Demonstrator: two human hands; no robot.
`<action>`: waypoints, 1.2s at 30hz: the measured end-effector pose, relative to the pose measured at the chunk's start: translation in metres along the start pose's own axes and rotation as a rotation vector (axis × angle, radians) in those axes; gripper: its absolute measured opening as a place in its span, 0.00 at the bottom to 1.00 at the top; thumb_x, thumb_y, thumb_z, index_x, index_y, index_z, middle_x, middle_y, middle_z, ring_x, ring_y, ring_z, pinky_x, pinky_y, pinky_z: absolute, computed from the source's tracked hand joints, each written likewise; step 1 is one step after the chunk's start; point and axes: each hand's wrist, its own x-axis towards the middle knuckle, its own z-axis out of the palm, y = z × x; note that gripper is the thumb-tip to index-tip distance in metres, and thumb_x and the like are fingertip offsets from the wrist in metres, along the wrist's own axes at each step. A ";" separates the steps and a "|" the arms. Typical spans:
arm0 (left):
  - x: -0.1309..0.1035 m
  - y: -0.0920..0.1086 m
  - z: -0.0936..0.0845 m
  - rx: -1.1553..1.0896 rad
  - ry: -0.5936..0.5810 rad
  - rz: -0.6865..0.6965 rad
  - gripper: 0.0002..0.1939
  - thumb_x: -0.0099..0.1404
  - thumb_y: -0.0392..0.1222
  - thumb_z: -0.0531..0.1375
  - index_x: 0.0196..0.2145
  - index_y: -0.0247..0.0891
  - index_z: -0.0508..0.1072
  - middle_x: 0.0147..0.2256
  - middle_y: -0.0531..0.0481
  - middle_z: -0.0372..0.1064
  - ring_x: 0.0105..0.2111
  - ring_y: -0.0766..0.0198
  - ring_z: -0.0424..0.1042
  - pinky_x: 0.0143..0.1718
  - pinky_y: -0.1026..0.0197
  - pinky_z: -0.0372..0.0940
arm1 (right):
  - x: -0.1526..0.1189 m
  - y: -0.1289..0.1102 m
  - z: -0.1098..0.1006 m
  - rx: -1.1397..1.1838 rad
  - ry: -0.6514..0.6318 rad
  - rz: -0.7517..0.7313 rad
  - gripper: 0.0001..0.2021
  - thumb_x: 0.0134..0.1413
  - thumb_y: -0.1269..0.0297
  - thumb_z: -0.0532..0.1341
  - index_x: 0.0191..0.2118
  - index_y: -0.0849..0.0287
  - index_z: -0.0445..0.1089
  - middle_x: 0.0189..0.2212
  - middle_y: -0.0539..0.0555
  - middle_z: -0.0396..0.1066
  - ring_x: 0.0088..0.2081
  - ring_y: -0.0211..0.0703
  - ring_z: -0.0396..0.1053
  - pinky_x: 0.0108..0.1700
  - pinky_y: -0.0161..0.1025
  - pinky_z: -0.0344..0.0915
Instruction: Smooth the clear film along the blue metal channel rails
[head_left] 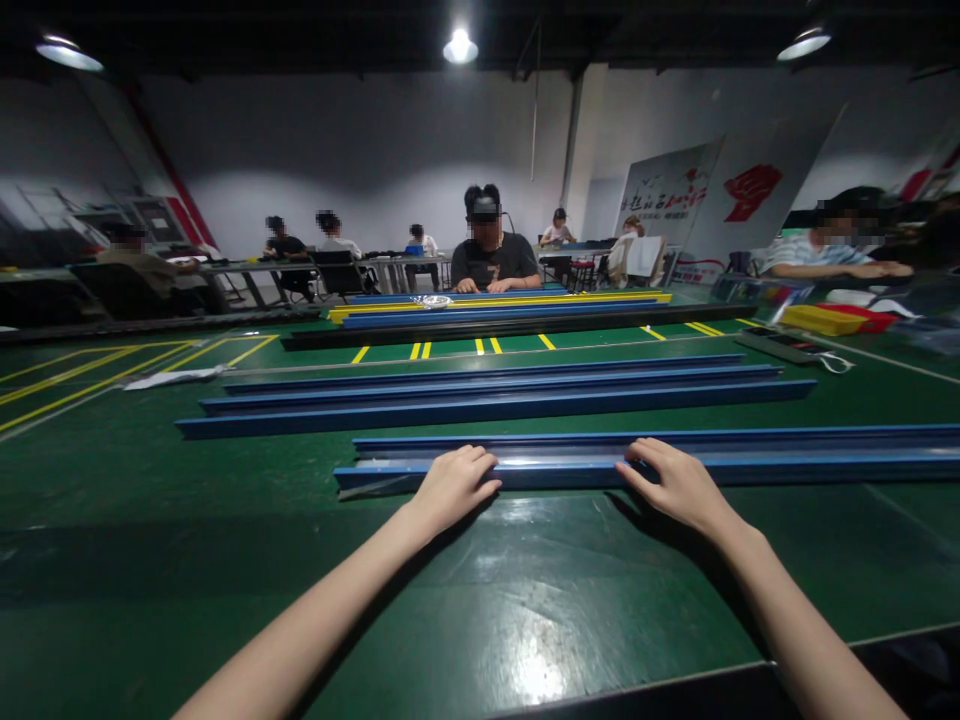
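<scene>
My left grip [454,487] is half curled at the near edge of a blue rail [559,475], and my right grip [682,485] is loosely bent at that edge further right; I can't tell whether either pinches it. The rail runs from left of centre to the frame's right edge, on the green worktop [555,600]. Just above, mid-frame, I see three shorter blue rails [495,408]; a person [506,260] faces me at upper centre.
</scene>
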 end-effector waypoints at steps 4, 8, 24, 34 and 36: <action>-0.010 -0.015 -0.004 0.032 -0.022 -0.045 0.11 0.61 0.46 0.54 0.38 0.39 0.68 0.36 0.50 0.69 0.38 0.62 0.67 0.38 0.62 0.62 | 0.008 -0.009 0.005 0.037 -0.060 -0.034 0.15 0.55 0.53 0.48 0.29 0.57 0.65 0.30 0.53 0.69 0.32 0.40 0.65 0.33 0.35 0.58; -0.019 -0.025 -0.005 0.057 -0.023 -0.066 0.11 0.61 0.47 0.54 0.38 0.39 0.68 0.37 0.50 0.69 0.39 0.62 0.67 0.39 0.62 0.61 | 0.018 -0.023 0.010 -0.005 -0.145 -0.086 0.18 0.55 0.51 0.47 0.30 0.57 0.66 0.31 0.54 0.70 0.35 0.42 0.67 0.34 0.35 0.58; -0.029 -0.044 -0.001 0.146 -0.006 0.007 0.14 0.62 0.51 0.52 0.34 0.37 0.68 0.34 0.48 0.69 0.36 0.60 0.67 0.35 0.61 0.60 | 0.061 -0.080 0.012 -0.076 -0.376 -0.254 0.18 0.54 0.51 0.49 0.28 0.58 0.69 0.29 0.55 0.70 0.31 0.42 0.68 0.29 0.35 0.53; -0.042 -0.055 0.007 0.208 0.149 0.022 0.17 0.63 0.53 0.49 0.36 0.36 0.68 0.33 0.47 0.69 0.33 0.61 0.66 0.33 0.60 0.57 | 0.080 -0.108 0.016 -0.113 -0.443 -0.282 0.17 0.50 0.50 0.52 0.30 0.57 0.72 0.31 0.56 0.73 0.32 0.44 0.69 0.29 0.34 0.54; -0.045 -0.057 0.006 0.210 0.160 0.002 0.18 0.63 0.53 0.49 0.36 0.36 0.68 0.33 0.47 0.69 0.33 0.61 0.66 0.33 0.60 0.57 | 0.082 -0.115 0.018 -0.103 -0.436 -0.287 0.17 0.50 0.50 0.52 0.31 0.57 0.72 0.31 0.56 0.72 0.32 0.44 0.69 0.28 0.34 0.54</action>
